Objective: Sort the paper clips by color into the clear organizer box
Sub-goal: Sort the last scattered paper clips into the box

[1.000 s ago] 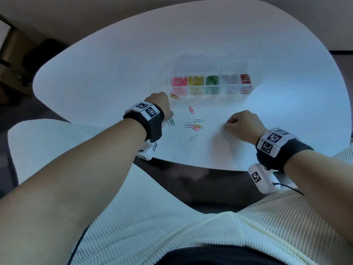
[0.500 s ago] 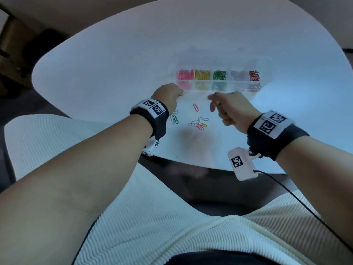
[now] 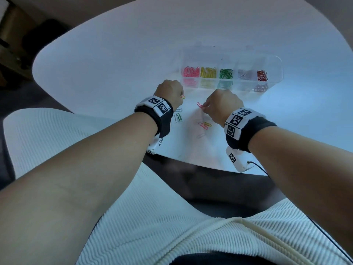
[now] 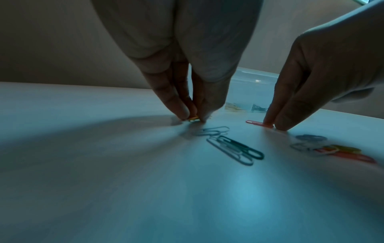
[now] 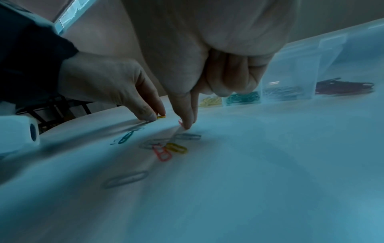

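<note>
The clear organizer box [image 3: 275, 61] stands at the far middle of the white table [image 3: 114, 54], with pink, yellow, green, silver and red clips in separate compartments. My left hand [image 3: 181, 95] pinches a yellow paper clip [image 4: 194, 118] that lies on the table just left of the box. My right hand [image 3: 205, 108] pinches the end of a pink paper clip [image 3: 199, 104], which also lies flat; the right wrist view shows thumb and forefinger meeting on the pink paper clip [image 5: 180, 122]. The other right fingers are curled in.
Loose clips lie between my hands and the near table edge: a green and silver pair [image 3: 178, 117], a pink and yellow cluster [image 3: 204, 124], and a silver clip [image 5: 126, 179] nearer me. A dark wooden piece of furniture [image 3: 11, 44] stands left of the table.
My left hand moved forward from the green clip to the yellow clip. My right hand came in from the right and lowered onto the pink clip.
</note>
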A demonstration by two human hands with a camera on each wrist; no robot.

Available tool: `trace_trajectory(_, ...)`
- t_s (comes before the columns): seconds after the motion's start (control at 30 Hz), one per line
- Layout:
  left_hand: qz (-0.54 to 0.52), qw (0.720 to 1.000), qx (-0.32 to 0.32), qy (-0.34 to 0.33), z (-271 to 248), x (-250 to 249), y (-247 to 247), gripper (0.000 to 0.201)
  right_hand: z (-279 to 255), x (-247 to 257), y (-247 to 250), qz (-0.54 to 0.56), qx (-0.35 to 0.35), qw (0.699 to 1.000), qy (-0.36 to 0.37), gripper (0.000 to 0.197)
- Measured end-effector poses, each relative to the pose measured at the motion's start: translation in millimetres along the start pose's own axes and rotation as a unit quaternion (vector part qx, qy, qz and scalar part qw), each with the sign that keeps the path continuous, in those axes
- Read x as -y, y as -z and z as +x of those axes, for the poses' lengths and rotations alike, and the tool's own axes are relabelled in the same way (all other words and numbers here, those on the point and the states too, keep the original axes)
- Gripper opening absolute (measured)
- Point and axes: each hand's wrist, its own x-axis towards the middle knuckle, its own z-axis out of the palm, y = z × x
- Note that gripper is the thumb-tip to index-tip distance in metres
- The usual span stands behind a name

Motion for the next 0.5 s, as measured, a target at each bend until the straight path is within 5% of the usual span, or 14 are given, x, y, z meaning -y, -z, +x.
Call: trace_trajectory(0.5,0.0,1.0,-0.004,0.011,-5,-4,2,0.014,4,9,3,-0.041,-0.011,0.999,0.017,0.025)
